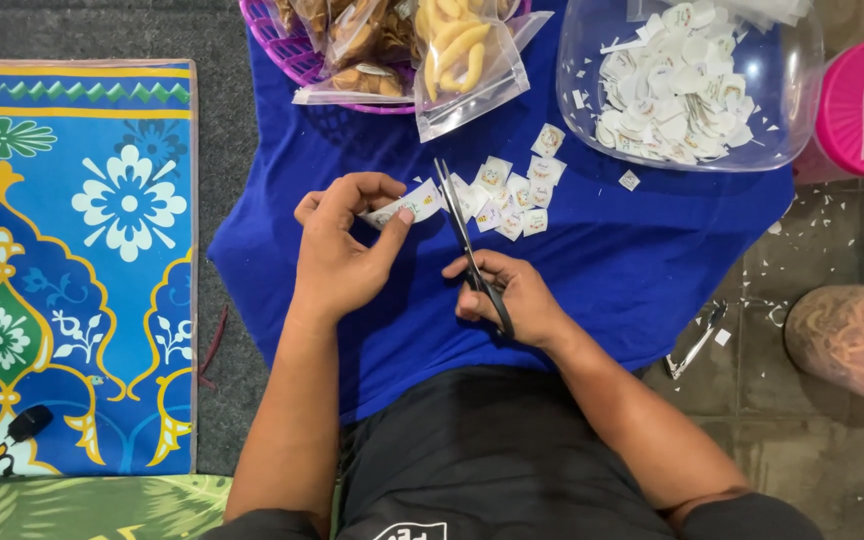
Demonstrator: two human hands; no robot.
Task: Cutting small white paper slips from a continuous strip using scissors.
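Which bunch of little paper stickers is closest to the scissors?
The small pile of cut stickers lying loose on the blue cloth, right beside the scissors. The other, bigger heap sits inside the clear plastic bowl, farther away.

A single camera, worn on the person's head, is looking almost straight down at close range. It is facing the blue cloth (632, 270) spread over the floor, with the person's own forearms rising from the bottom edge toward the middle. The patterned mat (72, 270) is filling the left side, and the clear plastic container (787, 120) is sitting at the upper right. No second view is sharing the scene.
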